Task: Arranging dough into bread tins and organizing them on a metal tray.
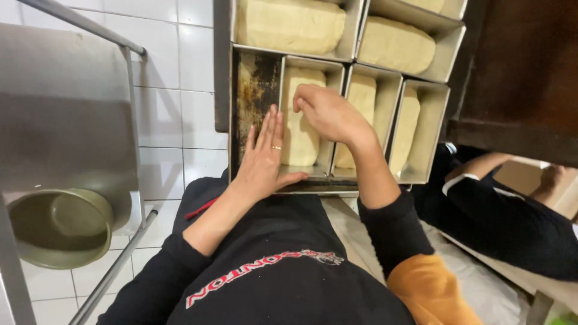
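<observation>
Dough being pressed down into a strapped set of loaf tins.

The pale dough loaf (299, 129) lies in the second slot of the four-slot loaf tin set (313, 183), just above frame centre. The right hand (328, 111) rests on the loaf's top end, fingers curled and pressing, gripping nothing. The left hand (263, 157) lies flat, fingers together and straight, on the divider at the loaf's 9 o'clock, beside the empty, stained first slot (256, 90). I judge the settling step is under way; levelling the loaf calls for gentle, even pressure. At 12 o'clock sit more filled tins (355, 33); at 8 o'clock a round metal pan (60, 225); at 4 o'clock another person's dark sleeve (500, 210), crowding that side.
</observation>
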